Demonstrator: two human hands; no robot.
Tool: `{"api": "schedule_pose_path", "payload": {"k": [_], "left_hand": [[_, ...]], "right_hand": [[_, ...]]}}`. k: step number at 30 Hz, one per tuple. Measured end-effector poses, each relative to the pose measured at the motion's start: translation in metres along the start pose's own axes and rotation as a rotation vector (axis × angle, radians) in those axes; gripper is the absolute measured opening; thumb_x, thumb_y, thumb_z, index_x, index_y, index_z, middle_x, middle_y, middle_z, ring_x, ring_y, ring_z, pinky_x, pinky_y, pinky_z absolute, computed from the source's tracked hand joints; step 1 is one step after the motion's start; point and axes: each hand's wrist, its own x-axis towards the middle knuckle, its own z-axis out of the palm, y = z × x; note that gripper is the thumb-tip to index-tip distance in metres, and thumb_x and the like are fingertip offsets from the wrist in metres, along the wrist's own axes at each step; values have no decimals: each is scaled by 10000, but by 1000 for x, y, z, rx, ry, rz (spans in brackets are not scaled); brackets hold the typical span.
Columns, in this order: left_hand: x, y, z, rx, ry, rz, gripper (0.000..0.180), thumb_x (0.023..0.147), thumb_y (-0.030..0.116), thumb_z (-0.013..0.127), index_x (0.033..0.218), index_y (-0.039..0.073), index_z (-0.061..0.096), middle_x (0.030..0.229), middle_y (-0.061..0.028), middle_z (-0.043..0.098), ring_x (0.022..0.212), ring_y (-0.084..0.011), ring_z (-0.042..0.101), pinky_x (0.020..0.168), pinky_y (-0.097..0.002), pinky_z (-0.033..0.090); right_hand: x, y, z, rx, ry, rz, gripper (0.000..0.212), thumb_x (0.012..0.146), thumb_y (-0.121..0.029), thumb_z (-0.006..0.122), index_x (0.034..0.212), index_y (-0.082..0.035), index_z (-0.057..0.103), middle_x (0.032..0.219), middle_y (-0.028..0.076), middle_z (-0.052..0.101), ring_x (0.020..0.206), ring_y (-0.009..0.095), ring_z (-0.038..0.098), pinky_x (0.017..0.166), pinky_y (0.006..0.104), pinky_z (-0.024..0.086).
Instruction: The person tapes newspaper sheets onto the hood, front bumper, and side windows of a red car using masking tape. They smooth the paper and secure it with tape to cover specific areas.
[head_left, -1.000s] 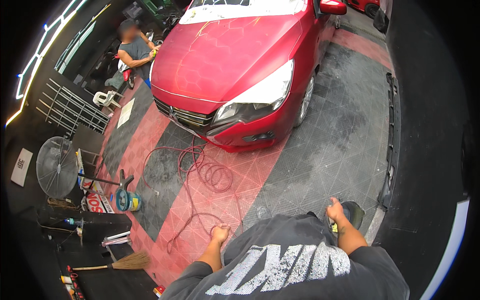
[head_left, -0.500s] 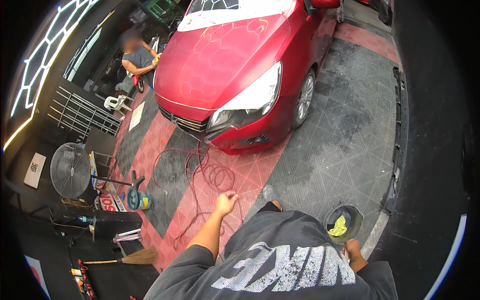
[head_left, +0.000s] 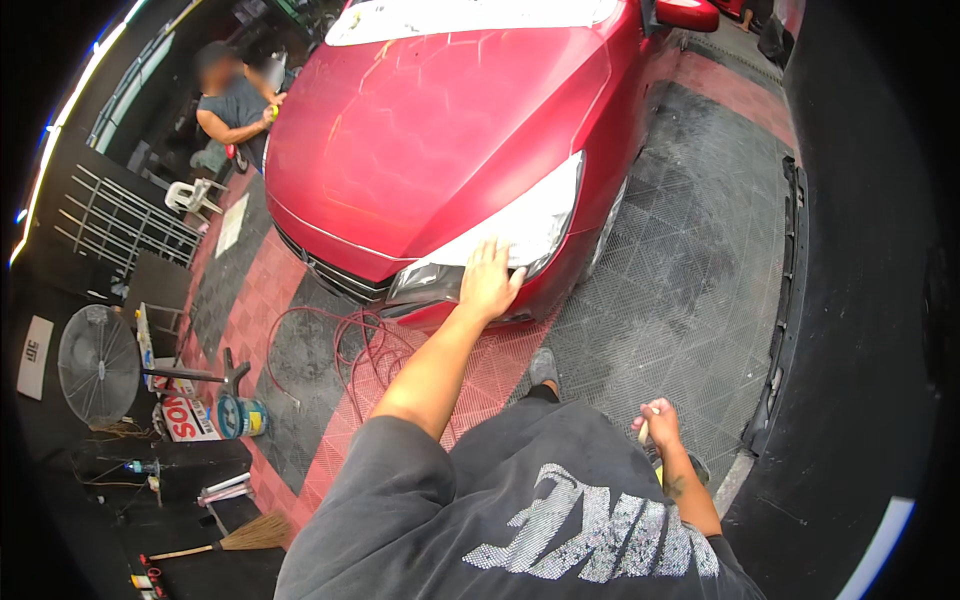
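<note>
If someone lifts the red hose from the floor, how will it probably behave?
The hose is probably floppy, since it lies in loose curves. It may snag on itself, because several strands cross near the car. It seems unlikely to roll away, being spread out in loops.

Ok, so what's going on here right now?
The left hand is held out over the partly white-covered headlight of a red car; whether it touches is unclear. The right hand holds a small pale stick-like object. At the car's other side, another person holds something small and yellow.
</note>
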Motion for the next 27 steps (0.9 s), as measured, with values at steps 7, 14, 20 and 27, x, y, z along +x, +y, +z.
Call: {"api": "schedule_pose_path", "payload": {"k": [7, 14, 20, 27], "left_hand": [[78, -29, 39, 68, 40, 330, 862, 939, 448, 749, 1605, -11, 450, 1659, -332, 387, 1587, -479, 323, 1305, -564, 269], [101, -4, 35, -126, 131, 111, 942, 838, 447, 828, 1571, -19, 463, 1560, -293, 439, 1462, -463, 412, 1220, -583, 324], [122, 12, 24, -165, 67, -97, 872, 839, 404, 847, 1511, -29, 498, 1502, -246, 505, 1417, -426, 461, 1175, -566, 359], [82, -19, 11, -100, 95, -222, 788, 881, 419, 844, 1470, -19, 557, 1456, -226, 557, 1396, -415, 495, 1177, -559, 381]], "right_hand": [[23, -116, 82, -97, 56, -66, 137, 1052, -90, 687, 995, -67, 564, 755, 97, 715, 654, 201, 726, 600, 339, 569], [82, -228, 142, -67, 57, -333, 70, 1062, -63, 649, 1068, -43, 582, 809, 69, 678, 685, 154, 706, 598, 319, 578], [112, -365, 241, -782, 100, -800, 265, 1043, -219, 652, 1285, -116, 683, 1178, 191, 748, 1097, 428, 722, 913, 491, 572], [129, -412, 295, -1286, -78, -1176, 343, 1007, -299, 716, 1332, -194, 752, 1152, 186, 651, 1040, 371, 688, 964, 510, 519]]}}
